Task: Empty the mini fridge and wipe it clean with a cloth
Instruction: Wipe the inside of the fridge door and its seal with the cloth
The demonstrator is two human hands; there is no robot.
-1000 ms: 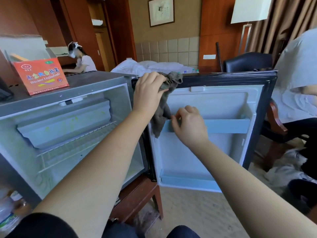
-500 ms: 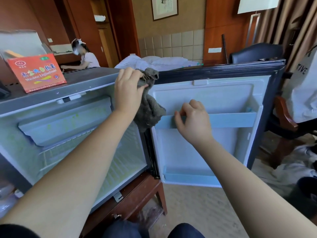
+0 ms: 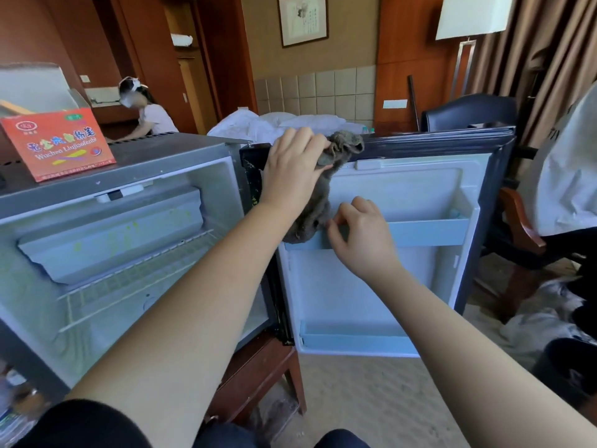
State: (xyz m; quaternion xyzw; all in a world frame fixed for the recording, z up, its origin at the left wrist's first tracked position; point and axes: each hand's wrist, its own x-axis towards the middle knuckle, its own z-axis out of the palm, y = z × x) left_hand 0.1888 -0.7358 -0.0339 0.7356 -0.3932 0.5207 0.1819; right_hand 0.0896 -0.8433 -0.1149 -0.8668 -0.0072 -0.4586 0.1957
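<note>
The mini fridge (image 3: 181, 153) stands open on a low wooden stand, its cavity holding only a wire shelf (image 3: 129, 279) and a freezer box with green-yellow stains. Its door (image 3: 420, 195) hangs open to the right. My left hand (image 3: 290, 173) grips a grey cloth (image 3: 326, 189) at the door's top hinge corner; the cloth hangs down the inner panel. My right hand (image 3: 361, 234) pinches the left end of the light blue door shelf rail (image 3: 426, 232), right beside the cloth's lower end.
An orange carton (image 3: 58, 143) sits on the fridge top. A person sits at a desk at the back left. A bed, a dark armchair (image 3: 468, 114) and a floor lamp stand behind the door. Another person in white sits at the right edge. Bottles lie at the lower left.
My left hand with the cloth swung left to the cabinet's front edge, then came back right to the door's top hinge corner. My right hand stayed on the door shelf rail.
</note>
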